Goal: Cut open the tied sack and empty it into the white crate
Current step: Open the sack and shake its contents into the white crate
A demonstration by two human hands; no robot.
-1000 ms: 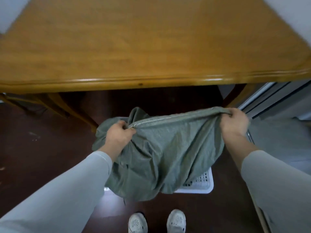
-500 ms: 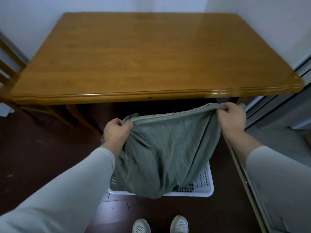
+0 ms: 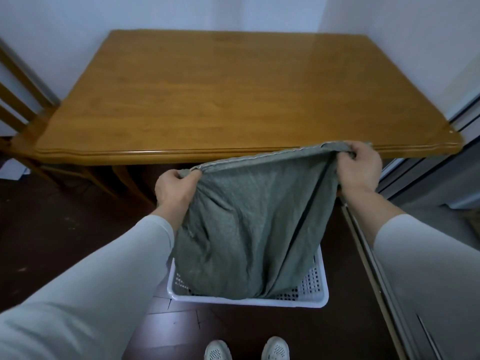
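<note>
Room: white walls point(image 3: 78, 16), dark wooden floor point(image 3: 65, 229), metal sliding-door frame point(image 3: 415, 183) at right.
Desk point(image 3: 233, 100): honey-coloured wood, glossy top, moulded edge, set into the corner.
Chair point(image 3: 18, 105): matching wood, partly in view at the left end of the desk.
White crate point(image 3: 298, 303): perforated plastic, on the floor just in front of the desk.
Shoes point(image 3: 218, 353): pale pair at the bottom edge, near the crate.
Left hand point(image 3: 175, 189): arm extended in a light sleeve, fingers curled, pinching the left corner of the sack's stitched edge.
Right hand point(image 3: 359, 166): raised higher, level with the desk edge, fingers bunched around the right corner of the same edge.
Sack point(image 3: 254, 216): grey-green cloth, stretched between both hands by its seam, hanging below them in folds; its lower end dips inside the crate. Contents not visible.
</note>
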